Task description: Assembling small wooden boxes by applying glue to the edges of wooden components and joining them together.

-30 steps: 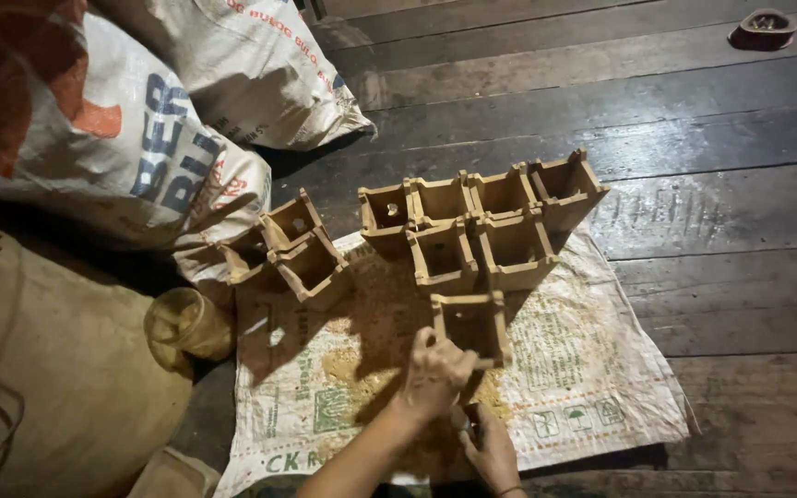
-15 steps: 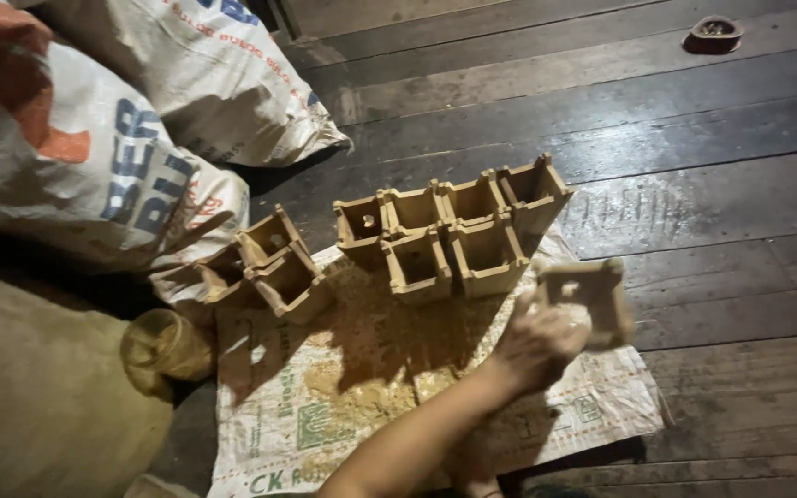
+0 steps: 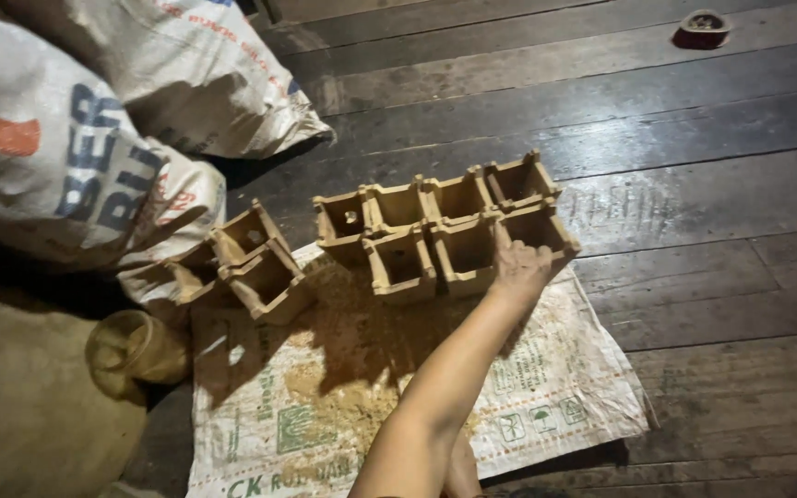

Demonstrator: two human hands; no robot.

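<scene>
Left hand (image 3: 520, 267) resting on square clay pot (image 3: 539, 231), fingers curled over its near rim, pot upright, mouth up, ending the front row, right hand unseen.

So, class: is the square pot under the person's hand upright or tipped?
Upright: the pot stands mouth-up in the row, the left hand on its near rim.

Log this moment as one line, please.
hand: left hand on near rim of end pot | pot: upright, right end of front row | nearby: printed sack, plank floor
</scene>
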